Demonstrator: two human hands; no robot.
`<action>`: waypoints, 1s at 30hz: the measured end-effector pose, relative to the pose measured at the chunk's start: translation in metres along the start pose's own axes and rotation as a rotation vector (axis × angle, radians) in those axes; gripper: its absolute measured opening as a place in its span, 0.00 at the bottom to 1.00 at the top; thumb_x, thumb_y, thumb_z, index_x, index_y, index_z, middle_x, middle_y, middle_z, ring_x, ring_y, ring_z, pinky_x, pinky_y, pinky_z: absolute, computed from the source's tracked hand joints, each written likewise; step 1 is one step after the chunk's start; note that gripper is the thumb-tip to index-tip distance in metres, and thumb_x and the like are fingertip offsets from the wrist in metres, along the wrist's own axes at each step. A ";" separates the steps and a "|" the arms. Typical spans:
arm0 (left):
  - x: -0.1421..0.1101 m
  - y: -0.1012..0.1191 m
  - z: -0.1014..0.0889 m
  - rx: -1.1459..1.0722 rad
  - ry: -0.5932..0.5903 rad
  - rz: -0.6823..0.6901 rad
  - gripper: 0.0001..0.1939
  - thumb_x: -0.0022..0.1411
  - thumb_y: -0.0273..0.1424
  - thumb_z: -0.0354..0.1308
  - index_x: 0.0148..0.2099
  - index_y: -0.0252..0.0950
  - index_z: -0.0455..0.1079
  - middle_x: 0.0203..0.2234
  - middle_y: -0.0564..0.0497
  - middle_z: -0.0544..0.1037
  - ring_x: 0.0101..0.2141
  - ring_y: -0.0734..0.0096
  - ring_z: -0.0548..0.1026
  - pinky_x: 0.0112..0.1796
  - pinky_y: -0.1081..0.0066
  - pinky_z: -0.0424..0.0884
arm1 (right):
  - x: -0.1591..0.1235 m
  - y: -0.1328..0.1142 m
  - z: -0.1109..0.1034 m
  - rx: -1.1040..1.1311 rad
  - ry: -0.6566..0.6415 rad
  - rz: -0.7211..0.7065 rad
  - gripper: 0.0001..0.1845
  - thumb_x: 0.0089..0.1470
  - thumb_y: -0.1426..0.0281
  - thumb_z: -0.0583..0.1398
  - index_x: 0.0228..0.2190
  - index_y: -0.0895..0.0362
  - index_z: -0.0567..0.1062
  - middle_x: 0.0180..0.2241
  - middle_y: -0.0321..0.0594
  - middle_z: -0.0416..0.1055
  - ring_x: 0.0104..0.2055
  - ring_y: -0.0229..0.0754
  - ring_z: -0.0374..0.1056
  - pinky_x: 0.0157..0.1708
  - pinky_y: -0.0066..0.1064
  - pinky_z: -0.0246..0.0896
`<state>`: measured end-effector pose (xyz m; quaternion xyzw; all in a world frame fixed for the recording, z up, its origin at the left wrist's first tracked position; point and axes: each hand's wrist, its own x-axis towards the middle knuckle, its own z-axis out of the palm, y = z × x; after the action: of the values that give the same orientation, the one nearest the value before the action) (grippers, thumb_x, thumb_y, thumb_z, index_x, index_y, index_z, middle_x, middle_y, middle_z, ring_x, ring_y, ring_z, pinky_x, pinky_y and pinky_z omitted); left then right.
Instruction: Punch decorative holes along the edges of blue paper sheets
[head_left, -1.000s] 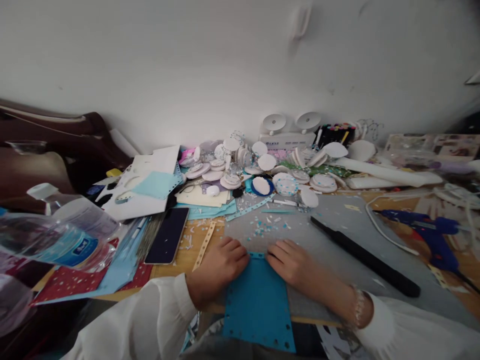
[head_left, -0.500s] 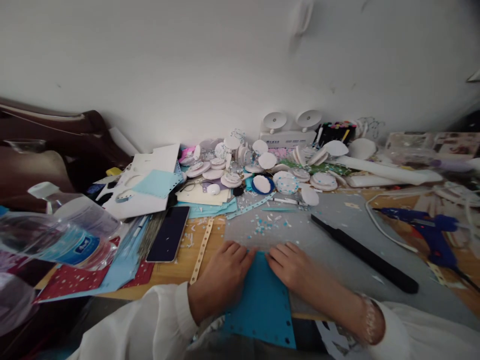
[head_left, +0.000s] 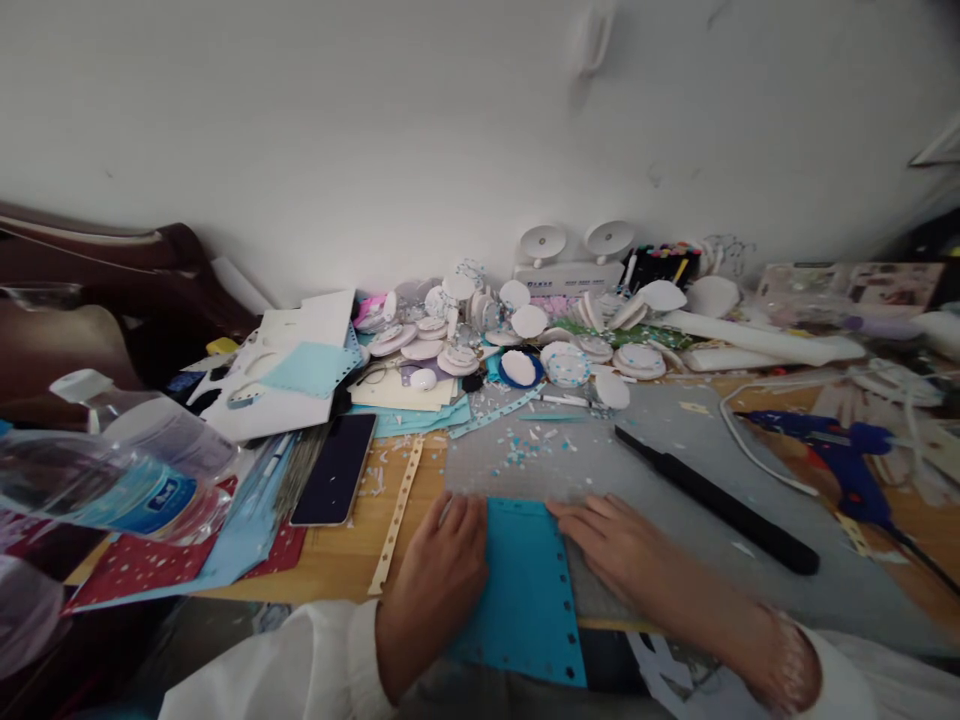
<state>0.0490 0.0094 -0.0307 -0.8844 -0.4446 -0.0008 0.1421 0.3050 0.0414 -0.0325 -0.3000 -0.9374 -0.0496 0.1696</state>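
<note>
A bright blue sheet of paper (head_left: 517,590) lies in front of me, its near end reaching past the table's front edge. Punched shapes run down its right side, and a narrow crease or fold shows along its top. My left hand (head_left: 442,560) is closed at the sheet's left edge, fingers together, thumb hidden. At the upper right corner, the fingertips of my right hand (head_left: 622,545) pinch the edge of the paper. Beneath the paper is a grey cutting mat (head_left: 540,480), with small blue and white paper bits (head_left: 517,452) scattered beyond my hands.
To the right lie a black long-handled tool (head_left: 720,505) and a blue glue gun (head_left: 847,450) with its cord. On the left are a phone (head_left: 335,470), a punched cream strip (head_left: 397,515) and plastic bottles (head_left: 142,490). White round pieces (head_left: 570,363) crowd the back by the wall.
Both hands have moved slightly apart, uncovering more of the sheet's top edge. My right hand has shifted right, and the view has turned a little.
</note>
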 end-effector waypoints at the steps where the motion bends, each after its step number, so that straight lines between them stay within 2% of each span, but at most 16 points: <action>1: 0.000 -0.001 0.000 0.004 -0.001 0.013 0.19 0.67 0.26 0.50 0.58 0.24 0.67 0.51 0.37 0.74 0.53 0.53 0.68 0.55 0.55 0.62 | 0.000 0.003 0.002 0.002 0.008 0.019 0.17 0.60 0.81 0.50 0.47 0.58 0.71 0.43 0.43 0.76 0.41 0.45 0.69 0.42 0.37 0.67; 4: 0.006 -0.012 0.000 -0.017 -0.013 0.044 0.19 0.68 0.26 0.49 0.59 0.27 0.67 0.53 0.42 0.74 0.52 0.56 0.69 0.56 0.55 0.62 | 0.007 0.021 0.009 -0.031 0.049 0.125 0.13 0.64 0.73 0.50 0.46 0.60 0.70 0.42 0.49 0.74 0.45 0.49 0.68 0.46 0.41 0.65; 6: 0.010 -0.023 -0.001 -0.037 -0.029 0.057 0.20 0.69 0.25 0.48 0.61 0.30 0.65 0.54 0.45 0.73 0.52 0.57 0.69 0.57 0.54 0.60 | 0.016 0.037 0.012 -0.072 0.066 0.211 0.14 0.65 0.70 0.51 0.47 0.63 0.70 0.43 0.53 0.73 0.46 0.53 0.67 0.45 0.45 0.64; 9: 0.015 -0.038 -0.001 -0.048 -0.043 0.095 0.21 0.70 0.26 0.47 0.64 0.34 0.61 0.57 0.47 0.72 0.54 0.57 0.68 0.57 0.51 0.58 | 0.023 0.058 0.011 -0.118 0.065 0.282 0.16 0.64 0.66 0.53 0.49 0.63 0.69 0.44 0.53 0.71 0.46 0.53 0.66 0.45 0.45 0.64; 12: 0.017 -0.047 0.000 -0.064 -0.041 0.131 0.22 0.71 0.26 0.49 0.65 0.38 0.59 0.58 0.48 0.70 0.56 0.58 0.67 0.59 0.51 0.56 | 0.006 0.070 0.001 -0.177 0.076 0.345 0.18 0.63 0.66 0.53 0.51 0.64 0.69 0.47 0.55 0.70 0.50 0.55 0.64 0.48 0.46 0.61; 15: 0.016 -0.053 0.002 -0.095 -0.039 0.164 0.23 0.70 0.26 0.50 0.66 0.39 0.58 0.60 0.47 0.69 0.58 0.57 0.64 0.59 0.51 0.54 | -0.030 0.075 -0.009 -0.262 0.089 0.446 0.20 0.61 0.66 0.53 0.49 0.67 0.70 0.44 0.60 0.70 0.46 0.60 0.65 0.46 0.51 0.61; 19: 0.014 -0.060 0.005 -0.136 -0.034 0.164 0.25 0.70 0.23 0.48 0.66 0.42 0.56 0.61 0.48 0.67 0.60 0.59 0.62 0.60 0.52 0.52 | -0.069 0.078 -0.009 -0.305 0.047 0.510 0.17 0.60 0.69 0.52 0.46 0.65 0.73 0.38 0.57 0.71 0.40 0.60 0.66 0.40 0.50 0.63; 24: 0.015 -0.061 0.002 -0.168 -0.052 0.180 0.27 0.69 0.20 0.47 0.67 0.41 0.53 0.64 0.49 0.63 0.63 0.57 0.57 0.61 0.49 0.48 | -0.077 0.077 -0.002 -0.279 0.033 0.510 0.18 0.61 0.73 0.50 0.49 0.62 0.71 0.38 0.54 0.70 0.38 0.56 0.67 0.39 0.47 0.66; 27: 0.016 -0.053 -0.006 -0.244 -0.099 0.205 0.27 0.70 0.24 0.47 0.69 0.38 0.50 0.66 0.47 0.59 0.64 0.55 0.55 0.62 0.49 0.48 | -0.079 0.064 -0.010 -0.187 0.074 0.462 0.19 0.63 0.70 0.50 0.52 0.59 0.69 0.41 0.53 0.69 0.42 0.54 0.69 0.42 0.45 0.68; 30: 0.014 -0.043 -0.013 -0.359 -0.160 0.197 0.28 0.71 0.33 0.48 0.69 0.36 0.50 0.67 0.45 0.57 0.65 0.56 0.55 0.62 0.51 0.50 | -0.080 0.035 -0.023 -0.015 0.098 0.378 0.20 0.63 0.68 0.51 0.56 0.53 0.66 0.45 0.50 0.69 0.44 0.50 0.70 0.41 0.39 0.71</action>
<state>0.0256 0.0417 -0.0056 -0.9319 -0.3586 0.0040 -0.0540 0.3925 0.0218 -0.0394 -0.4694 -0.8545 -0.0386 0.2191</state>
